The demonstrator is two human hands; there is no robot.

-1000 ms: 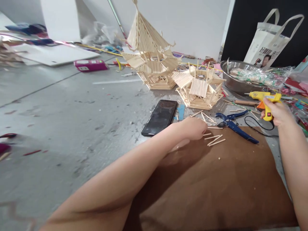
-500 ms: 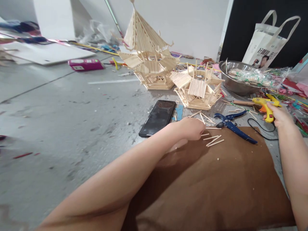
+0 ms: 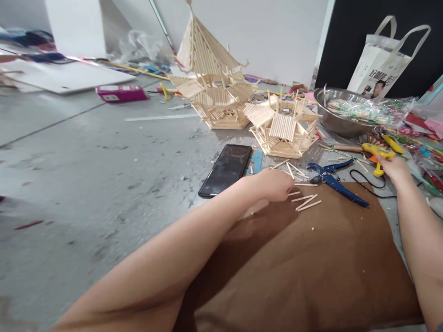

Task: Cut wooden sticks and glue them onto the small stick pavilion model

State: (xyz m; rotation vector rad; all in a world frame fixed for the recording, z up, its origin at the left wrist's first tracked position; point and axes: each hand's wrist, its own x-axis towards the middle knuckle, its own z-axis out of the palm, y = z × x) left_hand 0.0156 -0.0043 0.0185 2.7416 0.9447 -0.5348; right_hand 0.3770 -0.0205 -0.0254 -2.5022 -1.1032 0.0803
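My right hand (image 3: 396,168) has its fingers at the yellow hot glue gun (image 3: 371,148), which is low at the right near its black cord (image 3: 368,175). My left hand (image 3: 278,184) is closed, its back toward me, over the edge of the brown sheet (image 3: 321,267). Whatever its fingers hold is hidden. Several short wooden sticks (image 3: 306,201) lie beside it. Blue cutting pliers (image 3: 341,186) rest between my two hands, jaws toward the left. Behind my left hand is a small stick-built pavilion (image 3: 284,127) with an unfinished-looking open top.
A taller stick pagoda (image 3: 214,94) stands behind the small one. A black phone (image 3: 226,169) lies left of the sticks. A steel bowl (image 3: 341,120) holds bagged sticks, with a white tote bag (image 3: 379,69) behind it. A purple box (image 3: 121,93) sits on the grey floor.
My right hand has moved slightly left and down with the glue gun; the gun's handle now sits tilted lower and its cord has shifted left. My left hand has stayed nearly still.
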